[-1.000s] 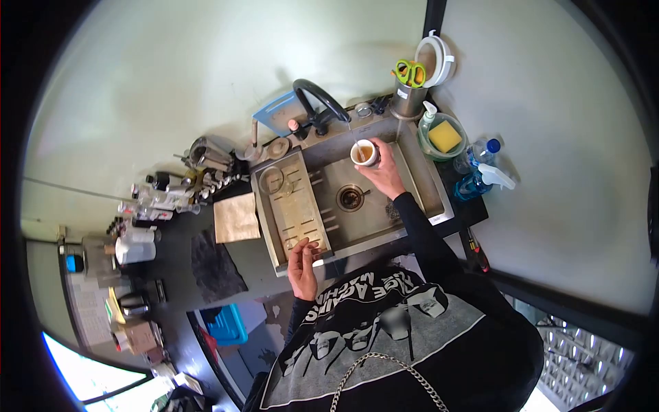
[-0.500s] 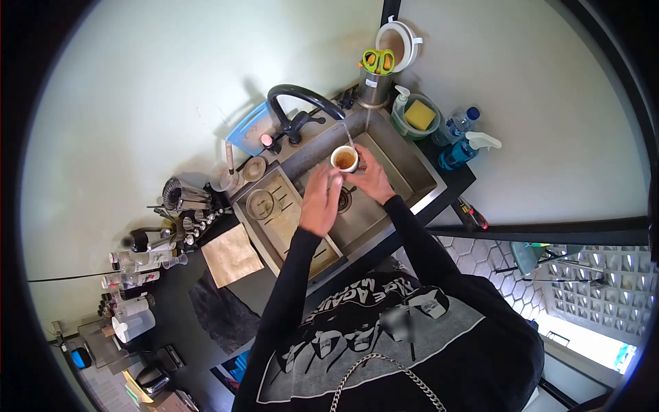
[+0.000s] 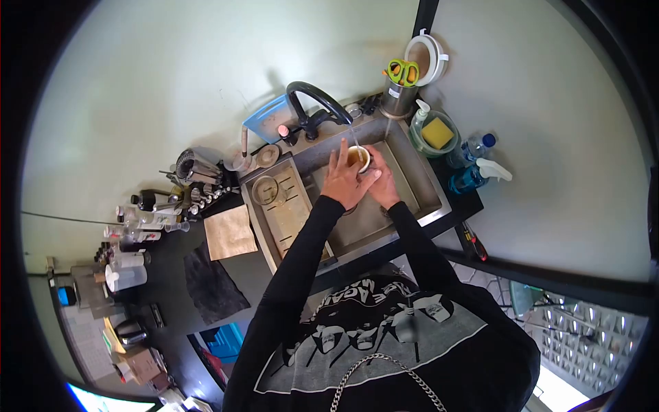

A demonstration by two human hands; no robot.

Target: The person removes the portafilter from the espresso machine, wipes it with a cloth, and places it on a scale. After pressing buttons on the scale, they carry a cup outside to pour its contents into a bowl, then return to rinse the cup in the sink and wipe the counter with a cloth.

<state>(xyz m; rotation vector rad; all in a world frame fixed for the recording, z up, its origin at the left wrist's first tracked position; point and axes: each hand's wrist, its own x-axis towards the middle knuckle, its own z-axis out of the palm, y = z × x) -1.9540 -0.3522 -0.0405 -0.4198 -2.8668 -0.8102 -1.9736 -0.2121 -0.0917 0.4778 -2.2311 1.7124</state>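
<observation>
Under the black faucet point(image 3: 319, 96), a small white cup point(image 3: 360, 159) with brownish liquid is held over the metal sink point(image 3: 419, 185). A thin stream of water runs down into the cup. My right hand point(image 3: 381, 180) is closed round the cup's right side. My left hand point(image 3: 344, 178) is at the cup's left side with its fingers spread and its thumb reaching across the front of the cup. A round glass dish point(image 3: 266, 190) lies on the slotted drain tray point(image 3: 292, 213) left of my hands.
Right of the sink are a tub with a yellow sponge point(image 3: 437, 133), a blue spray bottle point(image 3: 468, 180) and a steel holder with green scissors point(image 3: 399, 96). Brown paper point(image 3: 230, 233), a black cloth point(image 3: 211, 285) and several bottles are on the left counter.
The view has shifted, so the sink appears further right. My left hand has moved up beside the cup and its fingers have spread.
</observation>
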